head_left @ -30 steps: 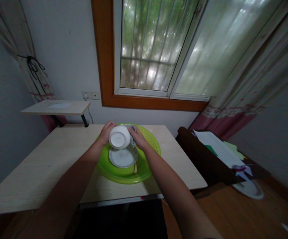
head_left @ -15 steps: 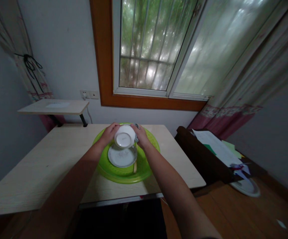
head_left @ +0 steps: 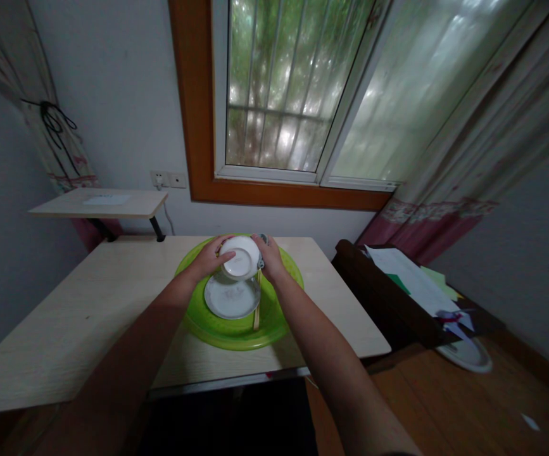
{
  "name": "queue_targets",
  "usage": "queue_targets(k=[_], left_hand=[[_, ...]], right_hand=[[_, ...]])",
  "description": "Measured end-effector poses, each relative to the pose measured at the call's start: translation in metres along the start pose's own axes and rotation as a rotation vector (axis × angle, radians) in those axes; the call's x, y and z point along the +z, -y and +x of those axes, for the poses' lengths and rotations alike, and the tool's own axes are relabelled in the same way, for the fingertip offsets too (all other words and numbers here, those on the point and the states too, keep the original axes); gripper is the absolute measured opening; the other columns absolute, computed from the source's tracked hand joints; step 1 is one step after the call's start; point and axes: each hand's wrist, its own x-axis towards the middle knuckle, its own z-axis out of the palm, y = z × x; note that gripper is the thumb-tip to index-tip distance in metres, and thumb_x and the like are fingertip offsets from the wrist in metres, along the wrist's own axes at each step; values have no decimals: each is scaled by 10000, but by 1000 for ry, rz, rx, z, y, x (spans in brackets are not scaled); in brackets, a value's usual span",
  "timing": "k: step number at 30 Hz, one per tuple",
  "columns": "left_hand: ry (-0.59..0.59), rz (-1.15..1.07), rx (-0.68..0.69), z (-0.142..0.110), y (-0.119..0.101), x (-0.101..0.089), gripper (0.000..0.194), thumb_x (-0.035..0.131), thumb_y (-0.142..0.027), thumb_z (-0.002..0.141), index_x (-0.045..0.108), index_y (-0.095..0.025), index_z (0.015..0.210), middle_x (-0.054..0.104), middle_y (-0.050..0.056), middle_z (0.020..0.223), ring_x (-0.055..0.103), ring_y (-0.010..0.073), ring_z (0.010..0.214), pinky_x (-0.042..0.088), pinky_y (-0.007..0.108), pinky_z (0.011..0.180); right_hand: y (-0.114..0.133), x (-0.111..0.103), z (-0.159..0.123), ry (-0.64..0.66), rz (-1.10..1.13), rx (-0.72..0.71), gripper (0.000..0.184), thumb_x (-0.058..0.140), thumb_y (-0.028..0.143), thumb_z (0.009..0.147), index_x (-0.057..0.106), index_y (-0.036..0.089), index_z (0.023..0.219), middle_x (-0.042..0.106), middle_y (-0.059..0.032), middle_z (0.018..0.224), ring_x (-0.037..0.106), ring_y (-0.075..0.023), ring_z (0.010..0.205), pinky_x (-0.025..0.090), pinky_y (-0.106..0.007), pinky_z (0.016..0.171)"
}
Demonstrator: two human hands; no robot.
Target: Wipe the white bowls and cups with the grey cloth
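A white bowl point(head_left: 240, 261) is tilted on its side above a green basin point(head_left: 278, 332), its round foot facing me. My left hand point(head_left: 208, 258) is closed on the bowl's left side, with the thumb across the outside near the foot. My right hand point(head_left: 269, 258) is closed at the right side, its fingertips partly hidden behind the bowl. Between that hand and the bowl shows a small grey patterned bit, too small to make out. Below the bowl, a white plate point(head_left: 231, 301) lies in the basin. Light wooden chopsticks point(head_left: 257, 313) lie right of the plate.
The basin stands on a pale wooden table point(head_left: 126, 304). A small raised shelf point(head_left: 98, 202) with a paper slip on it stands at the back left. Right of the table is dark brown furniture point(head_left: 383, 297) with papers on it. Behind is a barred window point(head_left: 293, 88).
The bowl has turned slightly and shifted a little to the right. My left thumb now lies across its outside. The plate and chopsticks stay in place within the basin.
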Motion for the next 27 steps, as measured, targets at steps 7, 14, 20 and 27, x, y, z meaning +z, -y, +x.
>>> queue_targets(k=[7, 14, 20, 27], left_hand=[[-80, -74, -3, 2, 4, -2, 537, 690, -471, 765, 649, -188, 1220, 647, 103, 1298, 567, 290, 1239, 403, 396, 1101], [-169, -173, -54, 5, 14, -7, 620, 714, -523, 747, 617, -168, 1246, 649, 117, 1275, 590, 292, 1183, 437, 437, 1054], [-229, -104, -21, 10, 22, -11, 592, 725, -519, 736, 640, -180, 1214, 667, 110, 1236, 606, 289, 1158, 461, 446, 1041], [-290, 36, 20, 13, 25, -16, 567, 705, -511, 760, 648, -171, 1210, 670, 120, 1223, 611, 290, 1153, 456, 465, 1055]], right_hand=[[-9, 0, 3, 27, -99, -38, 329, 645, 526, 799, 614, 207, 873, 620, 19, 837, 548, -145, 747, 463, -261, 695], [-5, -4, 3, 62, -189, -174, 343, 613, 513, 847, 713, 192, 911, 699, -11, 892, 598, -179, 847, 469, -304, 815], [10, -7, -7, -24, -500, -604, 242, 628, 415, 913, 777, 234, 972, 674, -69, 1144, 578, -220, 1110, 417, -393, 1029], [17, 0, -21, 177, -923, -865, 190, 685, 339, 899, 792, 288, 1048, 611, -81, 1087, 513, -234, 1013, 415, -432, 942]])
